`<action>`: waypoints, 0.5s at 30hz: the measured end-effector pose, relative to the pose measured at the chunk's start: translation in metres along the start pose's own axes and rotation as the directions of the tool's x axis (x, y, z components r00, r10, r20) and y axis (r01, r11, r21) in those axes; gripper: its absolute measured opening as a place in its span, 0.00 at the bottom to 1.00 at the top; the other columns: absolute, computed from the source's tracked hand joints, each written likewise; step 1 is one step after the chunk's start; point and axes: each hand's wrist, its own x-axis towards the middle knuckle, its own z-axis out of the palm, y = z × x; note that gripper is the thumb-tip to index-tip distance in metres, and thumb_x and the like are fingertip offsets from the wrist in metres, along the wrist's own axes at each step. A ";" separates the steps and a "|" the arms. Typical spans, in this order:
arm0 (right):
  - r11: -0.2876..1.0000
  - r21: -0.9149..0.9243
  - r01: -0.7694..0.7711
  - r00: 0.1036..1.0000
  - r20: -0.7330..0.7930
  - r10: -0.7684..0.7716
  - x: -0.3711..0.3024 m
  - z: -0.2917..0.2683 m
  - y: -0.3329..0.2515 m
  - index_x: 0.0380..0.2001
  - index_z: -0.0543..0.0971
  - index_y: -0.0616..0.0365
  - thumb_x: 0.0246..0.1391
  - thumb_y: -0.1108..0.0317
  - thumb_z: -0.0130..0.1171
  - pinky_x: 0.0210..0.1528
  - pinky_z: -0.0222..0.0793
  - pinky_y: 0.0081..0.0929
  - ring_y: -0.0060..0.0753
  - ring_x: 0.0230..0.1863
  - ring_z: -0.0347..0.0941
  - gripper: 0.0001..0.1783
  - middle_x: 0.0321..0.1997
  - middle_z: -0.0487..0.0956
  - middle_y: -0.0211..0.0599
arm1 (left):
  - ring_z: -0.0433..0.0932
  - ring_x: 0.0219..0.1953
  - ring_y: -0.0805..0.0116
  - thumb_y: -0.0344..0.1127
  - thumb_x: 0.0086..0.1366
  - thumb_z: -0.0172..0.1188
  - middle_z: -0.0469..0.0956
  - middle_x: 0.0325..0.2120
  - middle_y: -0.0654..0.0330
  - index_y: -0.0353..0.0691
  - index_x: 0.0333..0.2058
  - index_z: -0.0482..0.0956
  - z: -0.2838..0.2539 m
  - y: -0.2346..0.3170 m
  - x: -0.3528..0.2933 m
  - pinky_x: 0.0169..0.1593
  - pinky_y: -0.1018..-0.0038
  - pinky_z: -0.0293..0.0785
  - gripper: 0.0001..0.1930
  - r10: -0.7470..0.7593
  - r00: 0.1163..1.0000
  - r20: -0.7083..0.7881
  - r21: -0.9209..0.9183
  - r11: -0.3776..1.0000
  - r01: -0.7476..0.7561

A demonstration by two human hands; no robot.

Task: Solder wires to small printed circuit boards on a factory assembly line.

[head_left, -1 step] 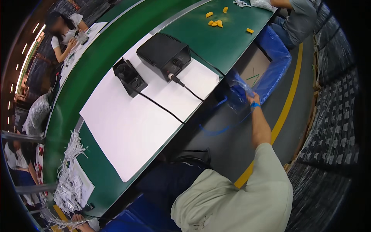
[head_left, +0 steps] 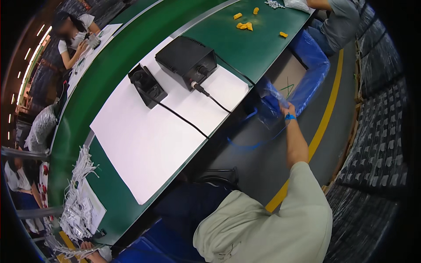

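Note:
My right arm, in a pale green sleeve, reaches out to the right beside the table. My right hand (head_left: 287, 109), with a blue wrist strap (head_left: 290, 117), is closed round the near rim of a blue box (head_left: 313, 90) wrapped in clear plastic. Its fingertips are partly hidden by the plastic. Inside the box lies a flat tan surface (head_left: 293, 72) with a green mark. A thin blue cord (head_left: 245, 148) hangs in a loop from the strap. My left hand does not show; a hand (head_left: 89, 250) by the white cables at the lower left seems to be another person's.
On the green table (head_left: 245, 41), a black power unit (head_left: 184, 59) and a black holder (head_left: 148, 87) stand on white sheeting (head_left: 162, 144). Yellow pieces (head_left: 244, 26) lie farther off; bundled white cables (head_left: 79, 210) fill the left end. Wrapped stacks (head_left: 372, 149) line the right. Co-workers sit nearby.

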 end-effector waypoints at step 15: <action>0.993 0.114 0.026 0.973 -0.231 0.002 -0.165 0.079 -0.080 0.54 0.70 0.74 0.60 0.71 0.50 0.59 0.75 0.50 0.71 0.69 0.56 0.21 0.64 0.66 0.69 | 0.54 0.15 0.75 0.62 0.69 0.50 0.59 0.18 0.66 0.45 0.28 0.63 0.012 -0.013 0.023 0.17 0.75 0.51 0.25 0.078 0.968 -0.238 0.126 0.991 -0.049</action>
